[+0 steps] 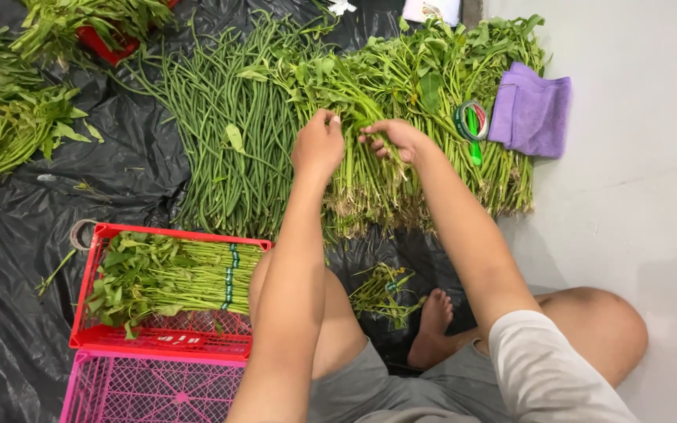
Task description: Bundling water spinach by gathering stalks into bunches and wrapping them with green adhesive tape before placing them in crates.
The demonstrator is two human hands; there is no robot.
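Both hands meet at the upper middle of the frame, fingers closed around stems of the water spinach pile (425, 102). The left hand (317, 143) pinches a few stalks from above; the right hand (395, 138) grips stems just beside it. The pile stretches from under the hands toward the upper right, roots pointing down-frame. Left of it lie long beans (221, 125) on black plastic sheeting (119, 164). On the pile's right edge rest a tape roll (472, 119) and a purple cloth (530, 110). At lower left, a red crate (92, 329) holds tied bundles, with a pink crate (150, 388) below.
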